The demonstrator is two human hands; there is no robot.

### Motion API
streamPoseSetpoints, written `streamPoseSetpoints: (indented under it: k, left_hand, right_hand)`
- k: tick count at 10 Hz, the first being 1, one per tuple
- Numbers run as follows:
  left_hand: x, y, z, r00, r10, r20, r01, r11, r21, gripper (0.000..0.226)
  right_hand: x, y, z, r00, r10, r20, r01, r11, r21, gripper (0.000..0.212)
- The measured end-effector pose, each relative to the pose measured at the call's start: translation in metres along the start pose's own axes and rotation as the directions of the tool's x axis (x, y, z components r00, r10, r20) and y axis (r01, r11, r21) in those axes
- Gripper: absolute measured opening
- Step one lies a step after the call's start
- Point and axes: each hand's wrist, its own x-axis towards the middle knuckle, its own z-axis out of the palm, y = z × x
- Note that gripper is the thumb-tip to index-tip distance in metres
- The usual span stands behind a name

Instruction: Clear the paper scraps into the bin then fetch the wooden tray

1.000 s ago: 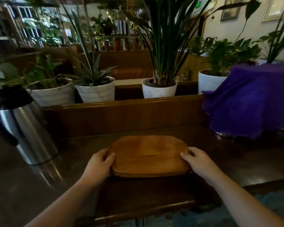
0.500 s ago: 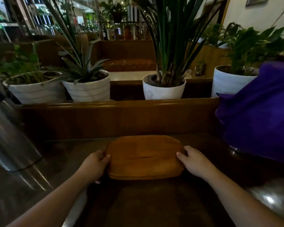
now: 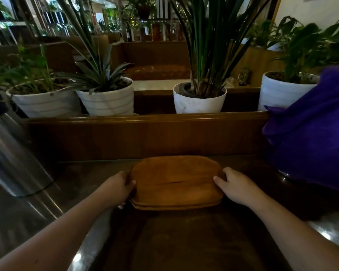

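Hands are both on the wooden tray (image 3: 175, 181) at this point, so by my read we're deep into the second half of the job. The left hand (image 3: 120, 187) is wrapped around the tray's left end, thumb on top and fingers curled under the edge. The right hand (image 3: 235, 186) grips the right end, fingers over the rim. So both hands are closed on the tray, not hovering near it.

Tray sits on the dark wooden counter (image 3: 184, 241), close to the raised wooden ledge (image 3: 145, 133) at the back. Can't honestly tell if it's lifted yet or if it's flat on the surface; the near edge looks like it's touching or barely off. It also looks like two layers at the near rim, so possibly stacked trays, not sure.

As for the paper scraps part: no scraps anywhere on the counter that I can see, and no bin in view either. So I'd guess that bit is done, but the shot doesn't prove it.

Other stuff around: a steel thermos jug (image 3: 12, 153) off to the left, a purple cloth (image 3: 311, 137) draped over something on the right, and a row of white plant pots (image 3: 199, 101) behind the ledge. All well clear of the tray.

What's left, I reckon, is lifting it and carrying it wherever it needs to go.
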Motion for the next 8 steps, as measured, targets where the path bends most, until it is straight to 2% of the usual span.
streamPoseSetpoints:
  k: [3,5,6,7,8]
  left_hand:
    - [-0.003,-0.001,0.000,0.999,-0.030,0.015,0.031,0.998,-0.054,0.037]
    - [-0.006,-0.003,0.003,1.000,-0.015,-0.027,0.015,1.000,-0.014,0.037]
    - [-0.005,-0.004,0.003,1.000,-0.001,-0.009,0.002,0.997,0.079,0.039]
    - [-0.005,-0.004,0.000,0.994,0.070,-0.086,-0.037,0.940,0.340,0.050]
    - [-0.010,0.001,-0.009,0.950,0.219,-0.223,-0.080,0.861,0.502,0.065]
  right_hand:
    - [-0.002,0.001,0.006,0.999,0.028,-0.031,-0.029,1.000,-0.005,0.041]
    - [-0.005,0.000,0.006,0.998,0.016,-0.059,-0.023,0.992,-0.125,0.054]
    - [-0.007,-0.002,0.005,0.999,0.009,-0.031,-0.015,0.979,-0.204,0.052]
    - [-0.010,-0.006,-0.006,0.996,-0.079,-0.035,0.061,0.930,-0.362,0.055]
    - [-0.013,-0.017,-0.029,0.961,-0.267,-0.076,0.196,0.846,-0.497,0.069]
